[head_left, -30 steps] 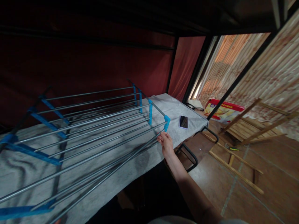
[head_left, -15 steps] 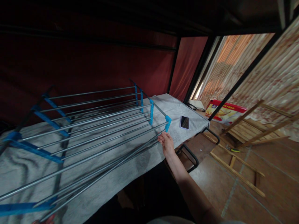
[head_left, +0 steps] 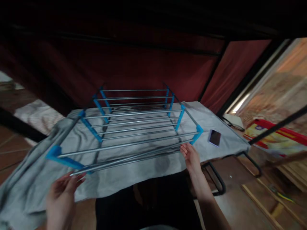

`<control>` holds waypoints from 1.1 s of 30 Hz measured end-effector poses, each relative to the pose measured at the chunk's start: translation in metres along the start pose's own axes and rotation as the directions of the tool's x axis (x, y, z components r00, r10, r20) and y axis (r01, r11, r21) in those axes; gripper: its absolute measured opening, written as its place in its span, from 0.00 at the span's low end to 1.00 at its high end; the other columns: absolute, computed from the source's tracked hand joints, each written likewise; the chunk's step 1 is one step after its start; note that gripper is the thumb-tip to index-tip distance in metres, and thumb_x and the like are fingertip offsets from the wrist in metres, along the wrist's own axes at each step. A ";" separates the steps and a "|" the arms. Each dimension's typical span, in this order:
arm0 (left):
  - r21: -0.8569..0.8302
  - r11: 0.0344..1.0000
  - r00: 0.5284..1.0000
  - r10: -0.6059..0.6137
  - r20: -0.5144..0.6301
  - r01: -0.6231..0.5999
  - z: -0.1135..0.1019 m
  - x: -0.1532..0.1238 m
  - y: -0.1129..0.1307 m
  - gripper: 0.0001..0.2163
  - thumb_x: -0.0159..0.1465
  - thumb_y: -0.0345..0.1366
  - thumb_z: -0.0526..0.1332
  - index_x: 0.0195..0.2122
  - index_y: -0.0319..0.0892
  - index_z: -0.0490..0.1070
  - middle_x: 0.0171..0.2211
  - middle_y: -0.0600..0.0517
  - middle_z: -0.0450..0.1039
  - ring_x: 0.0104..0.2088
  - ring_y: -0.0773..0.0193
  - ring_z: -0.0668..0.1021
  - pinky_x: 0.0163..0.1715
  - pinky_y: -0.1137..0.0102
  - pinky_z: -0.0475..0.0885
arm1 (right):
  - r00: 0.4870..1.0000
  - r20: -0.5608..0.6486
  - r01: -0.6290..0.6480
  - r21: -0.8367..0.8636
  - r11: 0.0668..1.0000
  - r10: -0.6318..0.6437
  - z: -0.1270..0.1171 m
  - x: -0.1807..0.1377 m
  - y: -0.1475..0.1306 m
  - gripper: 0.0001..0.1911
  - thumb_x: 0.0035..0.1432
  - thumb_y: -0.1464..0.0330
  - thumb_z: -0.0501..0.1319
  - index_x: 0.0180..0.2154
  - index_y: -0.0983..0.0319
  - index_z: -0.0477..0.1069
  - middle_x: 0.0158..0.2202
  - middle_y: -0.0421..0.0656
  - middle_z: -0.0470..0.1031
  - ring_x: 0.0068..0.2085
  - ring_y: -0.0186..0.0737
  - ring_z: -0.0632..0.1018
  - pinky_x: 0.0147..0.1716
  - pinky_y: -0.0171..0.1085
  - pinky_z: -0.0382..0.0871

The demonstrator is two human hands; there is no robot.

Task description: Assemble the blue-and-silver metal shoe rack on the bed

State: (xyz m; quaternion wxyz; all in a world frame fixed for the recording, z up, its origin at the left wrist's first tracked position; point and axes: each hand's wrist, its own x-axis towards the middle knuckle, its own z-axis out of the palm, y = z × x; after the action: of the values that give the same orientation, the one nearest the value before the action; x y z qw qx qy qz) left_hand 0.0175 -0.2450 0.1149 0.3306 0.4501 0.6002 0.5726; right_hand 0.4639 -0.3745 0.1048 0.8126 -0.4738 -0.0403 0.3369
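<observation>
A rack of thin metal rods with blue plastic connectors (head_left: 134, 124) lies on a grey cloth (head_left: 144, 166) spread over a low frame. A bundle of loose metal rods (head_left: 129, 158) rests along its near side. My right hand (head_left: 190, 156) holds the right end of that bundle, just below a blue corner piece (head_left: 198, 134). My left hand (head_left: 61, 195) has its fingers around the left end of the same rods, beside another blue piece (head_left: 62, 156).
A phone (head_left: 214, 138) lies on the cloth right of the rack. A dark red curtain (head_left: 144, 67) hangs behind. A red and yellow box (head_left: 275, 139) and wooden slats (head_left: 268, 207) lie on the tiled floor at right. A black tube leg (head_left: 217, 177) curves below the cloth.
The view has swung left, so the whole rack is now seen. My left hand has come into view at the rods' left end. My right hand stays on their right end.
</observation>
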 end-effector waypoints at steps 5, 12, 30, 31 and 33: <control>0.124 0.981 0.989 0.147 0.001 -0.146 -0.005 0.002 -0.016 0.25 0.54 0.52 0.67 0.48 0.44 0.66 0.38 0.48 0.75 0.38 0.53 0.81 0.37 0.55 0.80 | 0.957 0.196 -0.185 -0.151 0.971 0.213 0.014 -0.025 0.035 0.18 0.42 0.63 0.77 0.36 0.58 0.78 0.37 0.42 0.83 0.36 0.37 0.81 0.37 0.36 0.76; 0.496 0.820 0.958 0.259 0.126 -0.287 -0.015 -0.013 -0.003 0.18 0.68 0.45 0.54 0.55 0.42 0.62 0.43 0.43 0.77 0.38 0.54 0.81 0.40 0.59 0.77 | 0.809 0.412 -0.316 -0.297 0.901 0.419 0.072 -0.077 0.079 0.18 0.45 0.62 0.77 0.40 0.57 0.79 0.39 0.44 0.83 0.37 0.39 0.80 0.37 0.38 0.76; 0.778 0.328 0.757 0.594 0.271 -0.536 -0.034 0.001 -0.002 0.21 0.70 0.35 0.50 0.64 0.36 0.57 0.49 0.37 0.75 0.47 0.51 0.79 0.46 0.59 0.75 | 0.657 0.527 -0.403 -0.360 0.842 0.539 0.120 -0.081 0.088 0.21 0.49 0.56 0.74 0.43 0.58 0.79 0.38 0.43 0.80 0.39 0.38 0.79 0.40 0.37 0.76; 0.786 0.311 0.757 0.590 0.281 -0.535 -0.033 0.003 0.001 0.21 0.70 0.35 0.50 0.63 0.36 0.58 0.50 0.36 0.75 0.49 0.50 0.79 0.47 0.58 0.74 | 0.661 0.527 -0.400 -0.356 0.845 0.535 0.120 -0.082 0.087 0.21 0.49 0.56 0.74 0.43 0.58 0.79 0.38 0.43 0.80 0.39 0.38 0.79 0.40 0.36 0.76; 0.806 0.265 0.757 0.577 0.308 -0.530 -0.031 0.007 0.008 0.21 0.70 0.35 0.50 0.63 0.35 0.59 0.53 0.35 0.73 0.53 0.48 0.76 0.50 0.57 0.73 | 0.664 0.527 -0.391 -0.359 0.847 0.530 0.121 -0.083 0.085 0.21 0.50 0.56 0.74 0.43 0.58 0.79 0.38 0.42 0.80 0.39 0.38 0.79 0.40 0.36 0.75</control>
State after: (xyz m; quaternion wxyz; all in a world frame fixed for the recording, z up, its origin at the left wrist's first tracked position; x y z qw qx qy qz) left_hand -0.0122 -0.2513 0.1272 -0.1743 0.7171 0.6126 0.2829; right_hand 0.3098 -0.3060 0.1243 0.5864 -0.4188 -0.2134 0.6596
